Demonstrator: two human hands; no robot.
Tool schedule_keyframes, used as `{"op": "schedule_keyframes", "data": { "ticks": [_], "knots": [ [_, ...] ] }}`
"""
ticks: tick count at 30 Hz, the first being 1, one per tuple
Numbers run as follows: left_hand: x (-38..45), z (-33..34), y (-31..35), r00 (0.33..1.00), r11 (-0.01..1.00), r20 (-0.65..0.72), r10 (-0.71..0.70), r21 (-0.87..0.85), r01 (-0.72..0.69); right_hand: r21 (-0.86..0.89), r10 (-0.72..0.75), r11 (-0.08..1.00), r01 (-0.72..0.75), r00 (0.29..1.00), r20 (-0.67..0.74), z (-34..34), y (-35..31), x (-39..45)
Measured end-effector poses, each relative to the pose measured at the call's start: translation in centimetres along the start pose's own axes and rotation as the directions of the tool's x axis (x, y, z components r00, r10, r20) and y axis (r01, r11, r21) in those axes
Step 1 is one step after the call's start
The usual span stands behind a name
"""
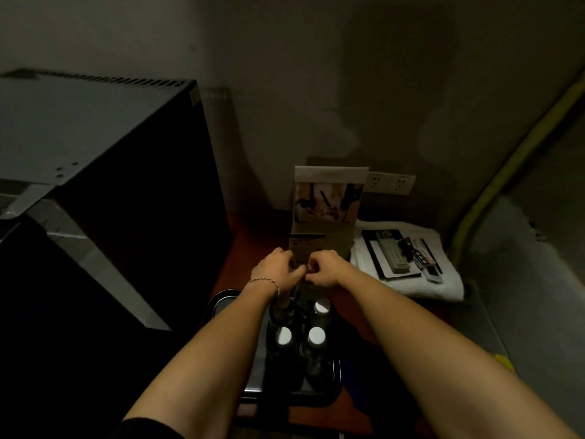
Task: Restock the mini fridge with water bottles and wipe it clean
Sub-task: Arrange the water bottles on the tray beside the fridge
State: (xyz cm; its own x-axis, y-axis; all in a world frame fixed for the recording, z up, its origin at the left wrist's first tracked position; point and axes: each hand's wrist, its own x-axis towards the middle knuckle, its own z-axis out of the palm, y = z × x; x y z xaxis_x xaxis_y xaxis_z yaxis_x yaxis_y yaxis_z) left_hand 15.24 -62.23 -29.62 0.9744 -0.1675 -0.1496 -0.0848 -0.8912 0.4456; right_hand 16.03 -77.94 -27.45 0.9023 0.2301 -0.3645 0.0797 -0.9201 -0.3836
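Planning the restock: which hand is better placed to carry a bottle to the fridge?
Probably left hand: the mini fridge stands on its side, bottles just beneath. Both hands now pinch something small.

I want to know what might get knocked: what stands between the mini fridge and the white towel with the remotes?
In the head view, a card stand, both hands meeting before it, and a tray of bottles lie between mini fridge and towel.

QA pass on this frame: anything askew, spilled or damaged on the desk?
No spill or damage shows, though the frame is dim. The water bottles stand upright on the tray. One oddity: the remote lies on a folded white towel, not the desk. Both the left hand and right hand pinch something small, too dark to identify.
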Motion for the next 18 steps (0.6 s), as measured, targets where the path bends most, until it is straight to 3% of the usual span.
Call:
{"op": "schedule_keyframes", "data": {
  "ticks": [10, 18],
  "knots": [
    [-3.9, -4.4, 2.6, 0.987, 0.997, -0.146, -0.070, 0.022, 0.074, -0.036, -0.064, 0.998, 0.059, 0.985, -0.161, -4.7, -2.2, -4.4],
    [-10.1, -7.2, 3.5, 0.974, 0.999, -0.225, -0.031, 0.032, 0.039, -0.079, -0.102, 0.993, 0.083, 0.955, -0.279, -5.2, -6.0, -11.5]
  ]
}}
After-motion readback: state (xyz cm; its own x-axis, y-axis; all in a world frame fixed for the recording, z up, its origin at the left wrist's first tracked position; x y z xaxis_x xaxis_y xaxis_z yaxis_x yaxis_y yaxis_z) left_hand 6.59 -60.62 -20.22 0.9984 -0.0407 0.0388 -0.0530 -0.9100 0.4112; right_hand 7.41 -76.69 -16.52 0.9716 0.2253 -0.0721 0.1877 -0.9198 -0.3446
